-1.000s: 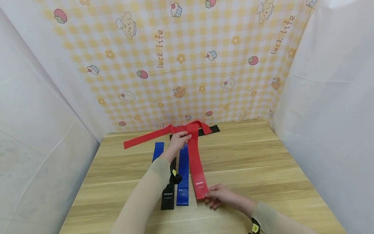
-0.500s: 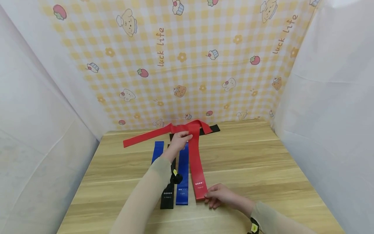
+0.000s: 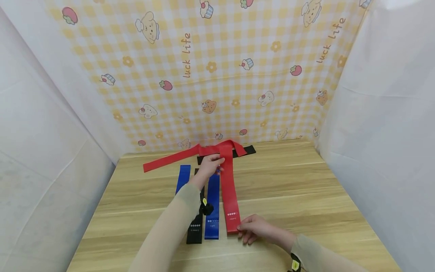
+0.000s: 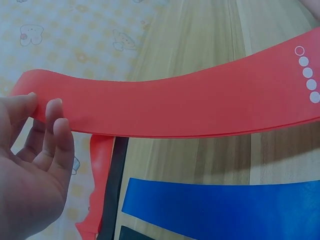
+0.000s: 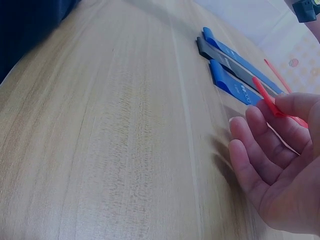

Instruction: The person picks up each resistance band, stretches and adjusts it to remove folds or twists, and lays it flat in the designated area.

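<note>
A red resistance band (image 3: 229, 189), printed with dots and a small label, is stretched lengthwise between both hands, slightly above the table in the left wrist view. My left hand (image 3: 209, 166) pinches its far end between thumb and fingers. At the near corner, my right hand (image 3: 259, 229) pinches the band's edge between thumb and forefinger, its other fingers loosely bent. Just left of it lies a blue band (image 3: 212, 211) marked Light. Beside that is a black band (image 3: 195, 234), partly hidden under the left forearm. Another blue band (image 3: 183, 175) lies farther left.
At the back of the wooden table (image 3: 289, 196), a crumpled red band (image 3: 170, 158) lies over another black band (image 3: 249, 150). A checked cloth (image 3: 231, 83) hangs behind, with white sheets (image 3: 380, 113) at both sides.
The red band between the hands has shifted very slightly, its near end a little toward me and its far end a little right. Both hands keep their hold.
</note>
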Demonstrator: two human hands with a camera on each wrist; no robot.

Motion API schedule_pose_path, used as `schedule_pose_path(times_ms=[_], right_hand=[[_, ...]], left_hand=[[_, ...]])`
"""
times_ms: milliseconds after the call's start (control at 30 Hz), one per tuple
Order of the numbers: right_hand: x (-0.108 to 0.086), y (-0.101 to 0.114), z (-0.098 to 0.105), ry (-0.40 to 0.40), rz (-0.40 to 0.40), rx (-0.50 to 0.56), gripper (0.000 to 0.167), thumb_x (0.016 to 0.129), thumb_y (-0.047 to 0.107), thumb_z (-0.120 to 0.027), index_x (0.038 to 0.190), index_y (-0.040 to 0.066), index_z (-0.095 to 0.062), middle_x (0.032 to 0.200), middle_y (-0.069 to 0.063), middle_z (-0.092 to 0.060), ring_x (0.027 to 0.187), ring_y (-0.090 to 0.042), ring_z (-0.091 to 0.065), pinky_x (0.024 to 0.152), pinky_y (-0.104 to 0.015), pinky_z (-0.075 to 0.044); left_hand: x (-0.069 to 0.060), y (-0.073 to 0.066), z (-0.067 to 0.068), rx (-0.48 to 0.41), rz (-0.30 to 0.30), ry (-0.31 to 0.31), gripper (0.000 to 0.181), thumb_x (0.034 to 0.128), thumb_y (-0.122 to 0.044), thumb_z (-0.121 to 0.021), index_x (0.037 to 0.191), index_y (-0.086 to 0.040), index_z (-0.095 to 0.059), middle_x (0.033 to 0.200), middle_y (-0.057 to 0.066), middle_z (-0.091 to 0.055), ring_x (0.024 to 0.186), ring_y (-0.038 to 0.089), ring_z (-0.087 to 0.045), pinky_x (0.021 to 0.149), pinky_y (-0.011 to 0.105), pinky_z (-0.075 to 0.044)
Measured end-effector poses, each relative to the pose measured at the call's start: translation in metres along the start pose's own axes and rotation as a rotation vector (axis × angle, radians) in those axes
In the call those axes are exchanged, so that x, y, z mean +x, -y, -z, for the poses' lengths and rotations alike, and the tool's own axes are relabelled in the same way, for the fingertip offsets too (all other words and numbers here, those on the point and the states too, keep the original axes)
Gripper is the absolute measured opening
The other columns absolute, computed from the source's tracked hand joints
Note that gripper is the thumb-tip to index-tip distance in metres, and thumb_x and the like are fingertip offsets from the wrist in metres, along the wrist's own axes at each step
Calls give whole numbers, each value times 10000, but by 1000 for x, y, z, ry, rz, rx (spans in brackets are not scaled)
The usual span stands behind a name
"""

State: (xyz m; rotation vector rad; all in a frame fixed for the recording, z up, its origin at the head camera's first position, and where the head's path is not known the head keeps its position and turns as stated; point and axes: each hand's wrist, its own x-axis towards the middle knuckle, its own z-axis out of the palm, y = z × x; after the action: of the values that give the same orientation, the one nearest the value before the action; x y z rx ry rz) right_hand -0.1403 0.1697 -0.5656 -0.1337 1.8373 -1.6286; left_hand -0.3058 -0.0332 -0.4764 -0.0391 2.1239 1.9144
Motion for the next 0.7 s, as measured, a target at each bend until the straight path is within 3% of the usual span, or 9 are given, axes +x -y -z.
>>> schedule_pose_path(times_ms=[400, 700], right_hand=[[1, -2, 0, 34, -22, -2, 292, 931, 214, -631, 914, -71, -692, 772, -95, -701, 521, -86, -615, 511, -226, -522], [1, -2, -1, 41, -17, 11, 285, 932, 197, -623, 917, -81, -687, 698, -66, -685, 517, -91, -613, 496, -222, -517]], left_hand=[[-1, 6, -7, -36, -5, 19, 438, 967, -179, -613, 1371, -30, -529, 1275, 151, -590, 830, 200, -697, 773, 395, -562], [0, 14, -11, -2, -20, 26, 321, 962, -170, -619, 1250, -29, -628, 1098, 134, -659, 878, 213, -687, 814, 425, -549]])
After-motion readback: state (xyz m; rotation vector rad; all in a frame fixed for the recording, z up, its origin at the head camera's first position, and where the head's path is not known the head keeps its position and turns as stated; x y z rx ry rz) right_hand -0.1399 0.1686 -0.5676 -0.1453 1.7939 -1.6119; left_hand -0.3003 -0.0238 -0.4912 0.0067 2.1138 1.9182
